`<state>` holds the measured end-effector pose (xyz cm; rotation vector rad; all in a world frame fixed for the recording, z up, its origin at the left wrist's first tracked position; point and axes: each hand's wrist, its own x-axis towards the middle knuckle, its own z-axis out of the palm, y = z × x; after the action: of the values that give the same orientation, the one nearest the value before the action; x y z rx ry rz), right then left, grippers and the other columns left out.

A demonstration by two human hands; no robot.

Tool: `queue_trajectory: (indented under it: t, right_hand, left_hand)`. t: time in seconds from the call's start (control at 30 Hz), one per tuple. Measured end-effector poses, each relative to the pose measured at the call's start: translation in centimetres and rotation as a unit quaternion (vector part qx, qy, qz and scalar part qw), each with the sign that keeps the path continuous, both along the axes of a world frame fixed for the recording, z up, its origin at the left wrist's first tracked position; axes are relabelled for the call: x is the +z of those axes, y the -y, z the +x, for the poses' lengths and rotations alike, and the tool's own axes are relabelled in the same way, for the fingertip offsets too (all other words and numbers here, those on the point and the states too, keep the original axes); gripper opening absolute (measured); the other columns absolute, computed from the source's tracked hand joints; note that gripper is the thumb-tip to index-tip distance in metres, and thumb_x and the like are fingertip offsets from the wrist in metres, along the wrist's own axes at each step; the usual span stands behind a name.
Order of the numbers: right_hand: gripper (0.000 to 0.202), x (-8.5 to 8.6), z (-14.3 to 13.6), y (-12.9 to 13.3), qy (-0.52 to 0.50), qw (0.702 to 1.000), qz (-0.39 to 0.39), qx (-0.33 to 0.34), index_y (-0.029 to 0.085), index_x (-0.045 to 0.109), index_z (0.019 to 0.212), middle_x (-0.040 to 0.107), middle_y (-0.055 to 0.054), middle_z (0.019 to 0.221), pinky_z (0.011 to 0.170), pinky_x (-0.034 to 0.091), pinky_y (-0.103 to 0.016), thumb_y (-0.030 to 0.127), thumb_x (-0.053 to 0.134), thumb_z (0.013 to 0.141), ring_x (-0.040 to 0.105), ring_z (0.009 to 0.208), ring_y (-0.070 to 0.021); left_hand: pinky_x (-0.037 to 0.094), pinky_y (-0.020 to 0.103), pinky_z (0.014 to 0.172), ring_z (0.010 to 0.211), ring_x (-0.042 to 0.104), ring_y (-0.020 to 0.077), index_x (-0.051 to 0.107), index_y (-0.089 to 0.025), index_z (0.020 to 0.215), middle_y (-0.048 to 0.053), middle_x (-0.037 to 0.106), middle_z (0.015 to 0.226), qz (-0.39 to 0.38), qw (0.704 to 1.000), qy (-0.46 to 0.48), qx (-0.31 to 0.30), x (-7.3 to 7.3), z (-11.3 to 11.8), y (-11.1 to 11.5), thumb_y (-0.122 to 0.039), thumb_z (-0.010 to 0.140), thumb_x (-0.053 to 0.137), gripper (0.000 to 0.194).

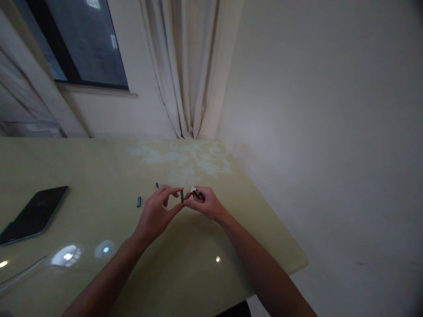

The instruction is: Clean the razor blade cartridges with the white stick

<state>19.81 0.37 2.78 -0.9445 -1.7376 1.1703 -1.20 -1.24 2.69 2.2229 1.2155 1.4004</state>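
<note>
Between the thumb and index finger of my left hand (157, 212) is a small dark bar (182, 196), held upright. My right hand (206, 203) touches the left fingertips and is closed around a small silver and dark object (196, 192), whose details are too small to tell. A short dark piece (139, 202) lies on the table (205, 246) to the left of my left hand. Another small dark piece (157, 185) shows just beyond my left knuckles, partly hidden by them.
A black flat device (35, 213) lies at the left of the table. A thin pale cable (23, 274) runs at the lower left. The wall (324, 132) borders the table's right side, and a curtain (185, 66) hangs behind its far edge.
</note>
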Motion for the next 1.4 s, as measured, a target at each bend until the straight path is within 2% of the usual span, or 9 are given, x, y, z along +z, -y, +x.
queue_trajectory:
  t: [0.2,0.6,0.73,0.83,0.93,1.03,1.13,1.27,1.4]
  right_hand:
    - [0.035,-0.5,-0.4,-0.3,-0.050,0.998,-0.022,-0.008,0.016,0.069,0.083,0.052,0.003,0.067,0.059,0.028,-0.028,0.051,0.075,0.086,0.038,0.060,-0.0118]
    - [0.031,-1.6,-0.6,-0.9,-0.042,0.996,-0.077,-0.019,0.016,0.070,0.083,0.055,0.002,0.070,0.063,0.033,-0.028,0.046,0.079,0.080,0.045,0.066,-0.0138]
    - [0.028,-1.3,0.7,-1.4,-0.012,0.997,-0.074,-0.037,0.016,0.070,0.080,0.052,0.004,0.067,0.062,0.031,-0.027,0.044,0.075,0.081,0.043,0.065,-0.0132]
    - [0.025,-0.9,3.2,-2.6,0.030,0.991,-0.083,-0.104,0.017,0.070,0.075,0.050,0.004,0.065,0.061,0.028,-0.026,0.041,0.073,0.079,0.041,0.063,-0.0127]
    - [0.020,-0.8,6.1,-3.7,0.100,0.969,-0.116,-0.196,0.017,0.070,0.068,0.048,0.005,0.060,0.061,0.027,-0.026,0.036,0.075,0.073,0.042,0.062,-0.0126]
    - [0.020,-1.1,7.9,-4.4,0.132,0.952,-0.143,-0.238,0.016,0.070,0.065,0.046,0.006,0.056,0.058,0.025,-0.027,0.034,0.076,0.070,0.039,0.058,-0.0117]
    - [0.020,-1.6,8.5,-4.7,0.142,0.943,-0.158,-0.255,0.016,0.067,0.062,0.044,0.007,0.052,0.056,0.023,-0.028,0.032,0.077,0.069,0.037,0.054,-0.0111]
    - [0.019,-2.3,8.7,-4.9,0.159,0.931,-0.182,-0.275,0.015,0.068,0.064,0.046,0.006,0.050,0.053,0.024,-0.028,0.030,0.077,0.071,0.039,0.051,-0.0112]
    - [0.018,-2.7,8.7,-5.4,0.172,0.923,-0.191,-0.287,0.014,0.070,0.067,0.051,0.005,0.053,0.052,0.027,-0.027,0.029,0.078,0.073,0.042,0.051,-0.0111]
  left_hand:
    - [0.045,0.024,0.059,0.065,0.053,0.0140,0.073,-0.022,0.118,0.002,0.069,0.093,0.027,0.999,-0.041,0.006,-0.5,0.8,0.4,-0.037,0.098,0.072,0.025]
    - [0.048,0.026,0.062,0.067,0.053,0.0148,0.072,-0.024,0.125,0.002,0.068,0.099,-0.007,0.998,-0.055,-0.005,-1.7,0.5,0.2,-0.044,0.097,0.074,0.035]
    - [0.048,0.028,0.064,0.065,0.050,0.0142,0.064,-0.027,0.142,0.002,0.069,0.102,-0.028,0.998,-0.058,-0.001,-1.7,-0.1,-0.2,-0.049,0.093,0.076,0.056]
    - [0.049,0.029,0.066,0.064,0.050,0.0150,0.068,-0.027,0.136,0.003,0.071,0.101,-0.058,0.996,-0.067,0.013,-1.6,-2.4,-1.4,-0.055,0.090,0.075,0.054]
    - [0.051,0.032,0.069,0.068,0.058,0.0184,0.076,-0.026,0.122,0.006,0.074,0.103,-0.107,0.987,-0.102,0.055,-1.9,-6.5,-3.3,-0.060,0.088,0.071,0.049]
    - [0.055,0.040,0.081,0.085,0.069,0.0281,0.079,-0.024,0.122,0.012,0.075,0.113,-0.157,0.967,-0.172,0.107,-2.7,-10.9,-5.0,-0.066,0.076,0.075,0.063]
    - [0.058,0.044,0.087,0.099,0.073,0.0353,0.077,-0.023,0.129,0.015,0.075,0.124,-0.230,0.946,-0.201,0.104,-3.8,-13.9,-6.1,-0.070,0.065,0.079,0.080]
    - [0.061,0.042,0.088,0.103,0.075,0.0359,0.079,-0.023,0.124,0.015,0.076,0.124,-0.279,0.940,-0.177,0.083,-4.3,-15.2,-6.4,-0.071,0.059,0.080,0.081]
    - [0.062,0.040,0.086,0.103,0.075,0.0351,0.083,-0.023,0.114,0.014,0.077,0.119,-0.297,0.940,-0.152,0.072,-3.7,-14.9,-6.3,-0.069,0.060,0.077,0.071]
